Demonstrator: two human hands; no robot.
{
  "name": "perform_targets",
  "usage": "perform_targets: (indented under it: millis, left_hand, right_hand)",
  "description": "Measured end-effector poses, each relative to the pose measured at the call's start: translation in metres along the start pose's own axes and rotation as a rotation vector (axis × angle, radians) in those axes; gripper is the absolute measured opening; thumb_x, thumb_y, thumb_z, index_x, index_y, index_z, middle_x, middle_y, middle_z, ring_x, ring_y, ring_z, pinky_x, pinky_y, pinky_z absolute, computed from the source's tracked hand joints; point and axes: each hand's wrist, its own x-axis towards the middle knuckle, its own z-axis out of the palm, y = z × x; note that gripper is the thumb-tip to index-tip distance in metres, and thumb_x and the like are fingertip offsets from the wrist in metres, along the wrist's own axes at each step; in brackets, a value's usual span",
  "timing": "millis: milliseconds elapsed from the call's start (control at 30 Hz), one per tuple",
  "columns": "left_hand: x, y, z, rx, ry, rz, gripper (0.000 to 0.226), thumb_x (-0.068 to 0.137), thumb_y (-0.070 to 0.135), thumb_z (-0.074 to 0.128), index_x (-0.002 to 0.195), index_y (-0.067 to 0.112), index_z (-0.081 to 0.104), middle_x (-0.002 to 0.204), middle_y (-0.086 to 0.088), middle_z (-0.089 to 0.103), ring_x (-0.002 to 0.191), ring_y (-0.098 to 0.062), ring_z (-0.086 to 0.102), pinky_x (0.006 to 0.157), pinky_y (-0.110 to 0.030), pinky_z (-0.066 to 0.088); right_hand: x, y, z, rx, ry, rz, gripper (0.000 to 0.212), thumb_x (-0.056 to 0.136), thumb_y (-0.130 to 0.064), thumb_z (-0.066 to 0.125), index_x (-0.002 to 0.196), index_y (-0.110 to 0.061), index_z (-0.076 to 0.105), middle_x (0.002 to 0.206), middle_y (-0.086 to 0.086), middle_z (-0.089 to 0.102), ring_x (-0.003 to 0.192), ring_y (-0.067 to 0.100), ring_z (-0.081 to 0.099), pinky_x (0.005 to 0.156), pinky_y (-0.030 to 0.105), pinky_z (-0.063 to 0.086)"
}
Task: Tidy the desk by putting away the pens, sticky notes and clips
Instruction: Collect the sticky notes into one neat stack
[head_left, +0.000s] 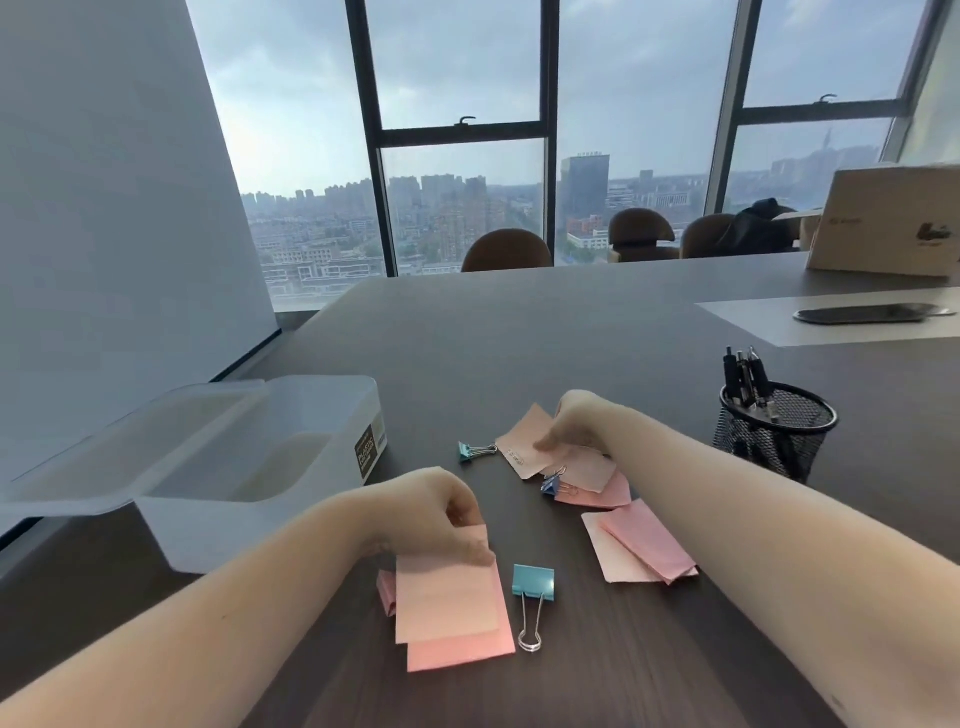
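Pink sticky notes lie scattered on the dark desk. My left hand (441, 514) pinches the top edge of a near stack of sticky notes (449, 608). My right hand (576, 426) grips a pale pink note (522, 447) at the far pile (597, 486). Another loose pile of notes (641, 545) lies to the right. A large teal binder clip (533, 584) rests beside the near stack. A small teal clip (471, 451) lies left of the far pile, and a blue clip (551, 486) sits on it. Several dark pens (745, 374) stand in a black mesh cup (774, 431).
A clear plastic storage box (260, 467) stands open at the left, its lid (119, 447) leaning beside it. A cardboard box (883, 223) and a dark flat object (872, 313) sit at the far right. Chairs (506, 252) line the far edge before the windows.
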Motion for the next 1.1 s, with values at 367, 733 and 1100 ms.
perform_targets:
  millis: [367,733,1100]
  left_hand:
    - [-0.005,0.006,0.003,0.003,-0.183,-0.087,0.064,0.056,0.039,0.089,0.109,0.027,0.055,0.093,0.01,0.052,0.088,-0.017,0.061,0.058,-0.046,0.061]
    - [-0.005,0.012,0.003,0.201,-0.153,-0.108,0.049,0.062,0.048,0.083,0.09,0.022,0.052,0.086,0.009,0.05,0.08,-0.017,0.05,0.07,-0.03,0.047]
    - [-0.006,0.0,-0.003,0.078,-0.053,-0.077,0.039,0.069,0.042,0.078,0.094,0.014,0.067,0.085,0.006,0.061,0.078,-0.014,0.057,0.071,-0.026,0.047]
  right_hand:
    - [0.007,-0.015,-0.001,-0.069,-0.176,0.105,0.074,0.087,-0.035,0.065,0.145,-0.003,0.032,0.15,0.012,0.041,0.132,0.03,0.047,0.1,0.037,0.04]
    - [0.007,-0.002,0.008,0.075,0.033,0.026,0.06,0.074,-0.022,0.079,0.126,-0.003,0.055,0.127,0.012,0.063,0.111,0.027,0.063,0.097,0.035,0.051]
    - [-0.001,-0.002,0.002,0.036,-0.176,0.152,0.075,0.083,-0.034,0.07,0.141,-0.001,0.036,0.14,0.015,0.051,0.111,0.03,0.055,0.087,0.036,0.042]
